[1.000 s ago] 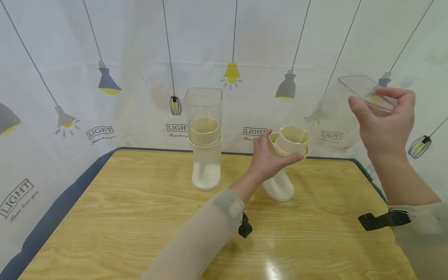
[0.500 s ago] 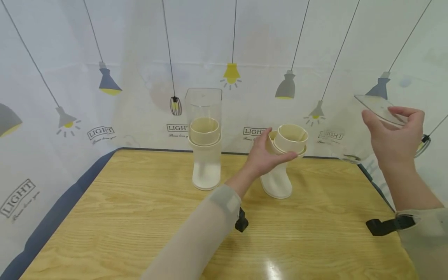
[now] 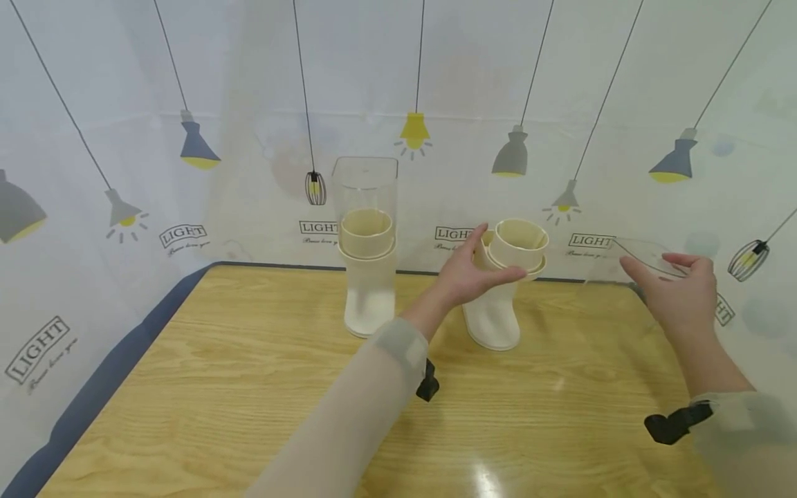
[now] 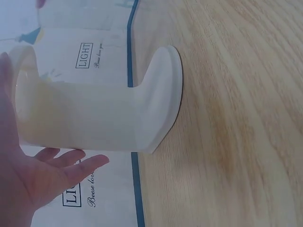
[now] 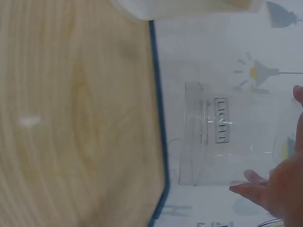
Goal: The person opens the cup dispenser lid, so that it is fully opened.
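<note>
My left hand (image 3: pixel 470 277) grips the upper collar of a cream pet feeder base (image 3: pixel 495 321), with thumb and fingers on either side of its round inner ring. The base has a forward-curving foot that stands on the table, as the left wrist view shows. To the right, my right hand (image 3: pixel 688 297) holds a clear plastic container (image 5: pixel 241 161) by its upper end, thumb and fingers on opposite sides. The container hangs in the air apart from the base, its rimmed end pointing down. Its outline is faint in the head view.
Left of the held base stands a matching cream base (image 3: pixel 370 297) with a clear container (image 3: pixel 366 181) mounted on it. Both are near the back edge of the wooden table (image 3: pixel 249 387). A curtain (image 3: pixel 261 90) printed with lamps hangs right behind.
My right hand has come down with the clear container, first swinging slightly right and then back left. My left hand keeps its hold on the base, which has shifted only a little.
</note>
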The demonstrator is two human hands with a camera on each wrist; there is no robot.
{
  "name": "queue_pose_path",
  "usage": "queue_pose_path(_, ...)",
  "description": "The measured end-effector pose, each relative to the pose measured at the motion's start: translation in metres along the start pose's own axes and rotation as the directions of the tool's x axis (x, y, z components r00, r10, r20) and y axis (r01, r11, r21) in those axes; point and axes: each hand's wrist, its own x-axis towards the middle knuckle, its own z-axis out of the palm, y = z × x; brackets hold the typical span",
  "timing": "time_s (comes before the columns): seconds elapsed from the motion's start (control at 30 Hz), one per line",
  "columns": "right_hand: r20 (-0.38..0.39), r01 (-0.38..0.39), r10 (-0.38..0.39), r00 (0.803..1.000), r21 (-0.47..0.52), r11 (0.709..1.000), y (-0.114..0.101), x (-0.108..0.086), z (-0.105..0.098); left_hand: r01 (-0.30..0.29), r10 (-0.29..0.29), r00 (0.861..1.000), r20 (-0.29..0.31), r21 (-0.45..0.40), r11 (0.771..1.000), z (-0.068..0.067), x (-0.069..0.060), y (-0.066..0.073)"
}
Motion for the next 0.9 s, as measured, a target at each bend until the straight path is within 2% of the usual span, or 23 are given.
queue_pose_path(0.23,0.008,-0.041,0.041,0.999,-0.028,0.999,0.026,0.007,0.015,-0.001,0.001,1.0,0.03,-0.019,1.0,-0.004,0.001,-0.001)
queue_pose_path(0.37,0.043,-0.018,0.021,0.999,-0.067,0.998,0.034,0.007,0.018,-0.005,0.006,0.999,0.038,-0.022,1.0,-0.005,0.002,-0.002)
queue_pose_path(0.57,0.051,0.01,-0.002,0.999,-0.159,0.987,0.04,0.007,0.021,-0.013,0.014,0.999,0.04,-0.017,1.0,-0.004,0.005,-0.004)
queue_pose_path(0.77,0.074,0.034,-0.019,0.997,-0.21,0.977,0.043,0.008,0.021,0.0,0.0,0.999,0.047,-0.003,1.0,-0.005,0.005,-0.004)
queue_pose_path(0.9,0.121,0.083,-0.057,0.991,-0.219,0.972,0.049,0.013,0.019,-0.001,0.002,0.998,0.062,-0.012,1.0,-0.008,0.003,-0.003)
